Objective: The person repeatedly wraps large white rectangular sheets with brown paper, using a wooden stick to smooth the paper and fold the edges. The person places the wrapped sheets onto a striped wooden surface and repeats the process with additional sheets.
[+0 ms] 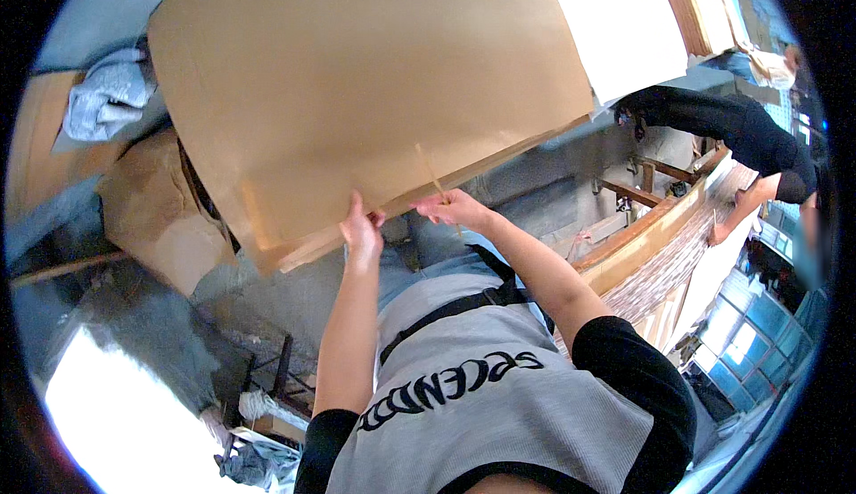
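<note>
A large stack of brown paper sheets (374, 75) spreads before me, its near edge slanting up to the right. At that edge my left hand (363, 229) is closed, with its thumb against the top sheet and its fingers curled at the border. To its right, my right hand (453, 209) pinches a thin wooden stick (429, 166). One end of the stick reaches over the brown paper; the other pokes out below the hand.
White sheets (615, 26) adjoin the brown paper at the far right. A person in dark clothes (758, 133) bends over a long stack of paper (660, 267) on the right. Crumpled brown paper (165, 213) lies at left, below a grey-blue cloth (109, 97). A dark metal frame (276, 378) stands lower left.
</note>
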### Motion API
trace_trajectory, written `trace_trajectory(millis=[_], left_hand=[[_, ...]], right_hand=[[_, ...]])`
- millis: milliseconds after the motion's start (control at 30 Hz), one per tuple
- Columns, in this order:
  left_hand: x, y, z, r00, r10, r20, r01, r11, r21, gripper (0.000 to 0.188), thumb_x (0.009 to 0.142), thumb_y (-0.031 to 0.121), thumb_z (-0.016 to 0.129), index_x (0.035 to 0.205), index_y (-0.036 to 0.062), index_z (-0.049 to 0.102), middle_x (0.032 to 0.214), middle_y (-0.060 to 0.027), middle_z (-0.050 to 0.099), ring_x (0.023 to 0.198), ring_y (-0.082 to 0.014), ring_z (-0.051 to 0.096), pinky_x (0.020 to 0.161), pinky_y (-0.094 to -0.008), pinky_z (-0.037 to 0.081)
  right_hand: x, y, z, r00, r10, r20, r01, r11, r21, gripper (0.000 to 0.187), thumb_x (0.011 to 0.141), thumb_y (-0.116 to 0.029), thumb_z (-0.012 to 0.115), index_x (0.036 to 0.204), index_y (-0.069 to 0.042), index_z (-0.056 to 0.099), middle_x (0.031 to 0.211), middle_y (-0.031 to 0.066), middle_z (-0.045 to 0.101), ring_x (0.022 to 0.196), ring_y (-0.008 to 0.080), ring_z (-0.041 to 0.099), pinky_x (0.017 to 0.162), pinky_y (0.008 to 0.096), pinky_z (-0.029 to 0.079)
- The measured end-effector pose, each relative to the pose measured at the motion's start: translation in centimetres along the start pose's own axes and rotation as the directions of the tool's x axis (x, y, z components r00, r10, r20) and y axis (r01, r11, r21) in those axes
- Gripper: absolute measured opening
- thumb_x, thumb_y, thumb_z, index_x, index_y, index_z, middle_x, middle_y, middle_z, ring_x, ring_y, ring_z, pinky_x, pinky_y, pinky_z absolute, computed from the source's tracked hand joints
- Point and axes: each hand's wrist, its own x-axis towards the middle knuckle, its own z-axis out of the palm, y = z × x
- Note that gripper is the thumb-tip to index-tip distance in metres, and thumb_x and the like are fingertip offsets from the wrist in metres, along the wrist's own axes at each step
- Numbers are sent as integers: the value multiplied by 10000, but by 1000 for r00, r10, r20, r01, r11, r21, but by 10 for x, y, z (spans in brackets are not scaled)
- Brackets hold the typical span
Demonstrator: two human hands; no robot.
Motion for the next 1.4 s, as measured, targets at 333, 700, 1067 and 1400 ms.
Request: trace_trajectory(millis=[333,700,1067,1400], left_hand=[[-25,50,-71,998,51,32,-51,999,-6,228,859,328,530,903,105,519,636,5,486,389,-91,356,353,-202,278],[-18,54,-101,974,138,-180,-138,990,15,174,864,277,531,844,113,477,627,-10,479,382,-128,397,318,-228,321],[-41,14,-83,880,453,-143,-470,875,-119,345,892,192,415,1197,31,424,1052,-83,564,923,-205,569,709,-317,509],[-2,56,-103,995,98,18,-95,987,-133,250,862,293,520,888,49,473,598,-60,468,420,-151,391,392,-262,304]], right_hand=[[-34,7,-123,941,2,-340,168,866,470,262,843,-333,550,733,-102,495,524,-33,358,447,69,337,419,211,244],[-14,-22,-88,904,-28,-427,147,958,247,219,816,-270,592,787,-57,548,600,19,512,458,95,449,415,219,335],[-10,49,-71,594,-469,-653,198,872,-447,326,873,-171,513,1174,-110,405,684,56,520,486,107,460,390,258,364],[9,-20,-89,887,-12,-462,179,930,320,230,818,-284,597,737,-78,531,617,-7,506,469,49,383,376,186,235]])
